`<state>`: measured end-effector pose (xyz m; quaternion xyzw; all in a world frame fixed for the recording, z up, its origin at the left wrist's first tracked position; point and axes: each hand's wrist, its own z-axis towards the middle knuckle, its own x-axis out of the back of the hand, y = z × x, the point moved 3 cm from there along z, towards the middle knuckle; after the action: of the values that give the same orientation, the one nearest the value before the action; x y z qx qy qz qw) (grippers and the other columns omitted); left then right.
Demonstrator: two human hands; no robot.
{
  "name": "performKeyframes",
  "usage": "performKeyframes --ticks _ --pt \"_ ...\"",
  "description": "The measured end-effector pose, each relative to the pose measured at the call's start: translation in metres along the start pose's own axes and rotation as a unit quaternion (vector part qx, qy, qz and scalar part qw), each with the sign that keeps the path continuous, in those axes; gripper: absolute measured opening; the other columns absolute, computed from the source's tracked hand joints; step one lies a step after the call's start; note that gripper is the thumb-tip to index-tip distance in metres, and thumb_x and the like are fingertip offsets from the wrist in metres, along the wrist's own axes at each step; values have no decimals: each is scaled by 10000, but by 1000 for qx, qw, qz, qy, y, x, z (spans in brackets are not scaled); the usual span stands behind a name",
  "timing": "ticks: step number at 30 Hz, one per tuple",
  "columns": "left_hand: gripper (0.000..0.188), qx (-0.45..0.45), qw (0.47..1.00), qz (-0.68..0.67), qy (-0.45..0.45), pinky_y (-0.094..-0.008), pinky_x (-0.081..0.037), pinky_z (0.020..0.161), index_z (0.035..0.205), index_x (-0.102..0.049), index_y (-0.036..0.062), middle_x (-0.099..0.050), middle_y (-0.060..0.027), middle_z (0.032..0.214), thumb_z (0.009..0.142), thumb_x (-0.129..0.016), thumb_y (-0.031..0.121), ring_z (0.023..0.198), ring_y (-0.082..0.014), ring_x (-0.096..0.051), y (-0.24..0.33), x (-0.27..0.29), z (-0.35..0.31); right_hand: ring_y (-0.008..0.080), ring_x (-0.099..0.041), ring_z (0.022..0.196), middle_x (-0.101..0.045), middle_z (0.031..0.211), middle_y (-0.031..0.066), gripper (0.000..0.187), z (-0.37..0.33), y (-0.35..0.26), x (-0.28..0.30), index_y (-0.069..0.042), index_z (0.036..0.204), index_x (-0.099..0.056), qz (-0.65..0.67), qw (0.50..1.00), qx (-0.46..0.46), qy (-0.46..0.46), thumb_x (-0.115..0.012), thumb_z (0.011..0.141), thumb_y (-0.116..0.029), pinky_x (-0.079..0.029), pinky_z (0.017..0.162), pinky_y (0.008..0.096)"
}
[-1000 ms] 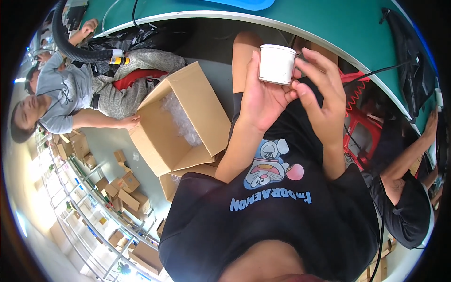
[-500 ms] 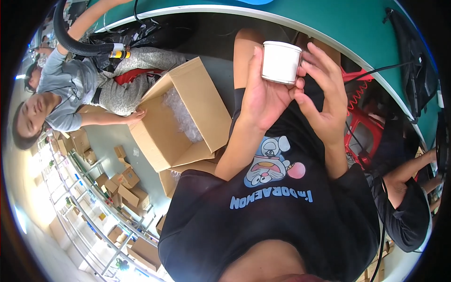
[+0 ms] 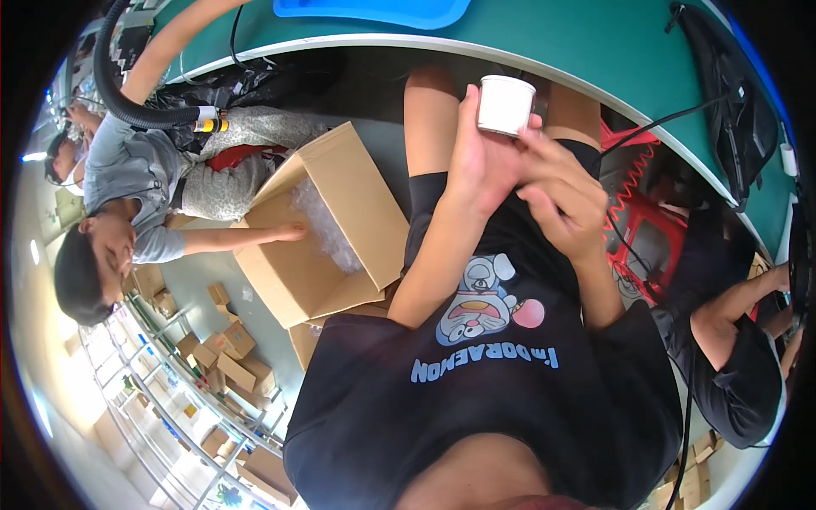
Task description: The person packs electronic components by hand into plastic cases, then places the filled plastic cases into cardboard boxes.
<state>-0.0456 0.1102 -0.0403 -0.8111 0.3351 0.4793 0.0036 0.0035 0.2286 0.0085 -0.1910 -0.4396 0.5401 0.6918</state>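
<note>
A plain white cup-shaped tub [image 3: 506,104] with a rim at its upper end is in my left hand [image 3: 486,166]. The thumb of that hand lies along the tub's left side, and the other fingers are mostly hidden behind it. Beside it, my right hand [image 3: 565,191] reaches across toward the tub's lower right edge. Its fingers are loosely extended and overlap the left palm, with a fingertip near the tub. I see nothing held in the right hand.
The green table [image 3: 578,42] with a white edge curves ahead and bears a blue tray [image 3: 374,10] and a black bag [image 3: 735,110]. An open carton [image 3: 357,204] with bubble wrap stands left, a co-worker's hand [image 3: 293,231] inside. A red stool [image 3: 650,238] stands right.
My right hand has swung in and lower, its fingers now crossing my left palm. The tub stays in my left hand. The co-worker's hand has moved from the carton's edge into it.
</note>
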Motion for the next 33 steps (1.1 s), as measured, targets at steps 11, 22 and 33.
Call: performKeyframes --ticks 11,22,33 --pt "511 -233 907 346 -48 -332 -532 801 1248 -511 -20 -600 -147 1128 957 -613 387 952 -226 -626 35 -10 -50 91 -569 682 -631 1074 119 393 8 11 -2 28 1305 -495 278 893 -339 103 -584 980 -174 -462 626 214" --pt "882 -444 542 708 -90 -405 -460 976 1393 -436 39 -456 -181 1323 641 -885 144 1189 -327 -519 50 -34 -83 214 -529 1213 -549 1301 139 537 26 15 -3 0 1362 -473 434 863 -259 -19 -682 889 -143 -441 1005 339" --pt "748 -203 788 560 -157 -349 -461 981 1421 -385 -11 -554 -167 1291 814 -785 170 1143 -230 -586 66 6 -77 260 -448 1313 -435 1446 191 626 38 28 9 -52 1370 -467 450 878 -164 -18 -705 795 11 -389 1076 405"
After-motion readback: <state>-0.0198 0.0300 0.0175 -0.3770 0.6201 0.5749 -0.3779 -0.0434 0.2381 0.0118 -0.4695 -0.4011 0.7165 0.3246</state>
